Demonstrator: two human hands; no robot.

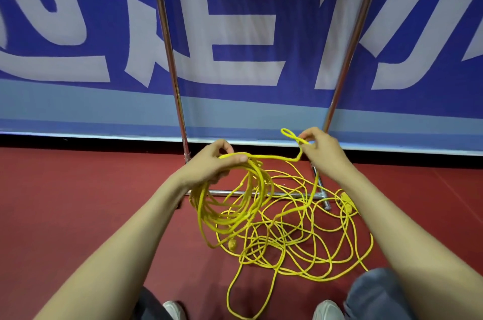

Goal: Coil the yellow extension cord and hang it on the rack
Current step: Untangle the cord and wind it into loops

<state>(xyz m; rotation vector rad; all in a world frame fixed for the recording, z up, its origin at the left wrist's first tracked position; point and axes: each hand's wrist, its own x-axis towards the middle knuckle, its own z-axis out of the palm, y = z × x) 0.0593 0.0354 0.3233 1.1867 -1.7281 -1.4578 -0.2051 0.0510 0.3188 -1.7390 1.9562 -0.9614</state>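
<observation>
- Nearest us, our white shoes (173, 310) stand on the dark red floor (78, 202).
- Much of the thin yellow extension cord (261, 173) lies tangled on that floor.
- Our left hand (211, 163) curls its fingers round several hanging coils.
- Our right hand (322, 148) pinches a small raised loop.
- Beyond, the chrome tube rack (167, 40) stands before a blue-and-white banner (235, 32).

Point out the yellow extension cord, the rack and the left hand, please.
yellow extension cord (271, 156): head view, on its raised horizontal stretch.
rack (170, 58): head view, on the left upright pole.
left hand (209, 163): head view, on the back of the hand.
</observation>
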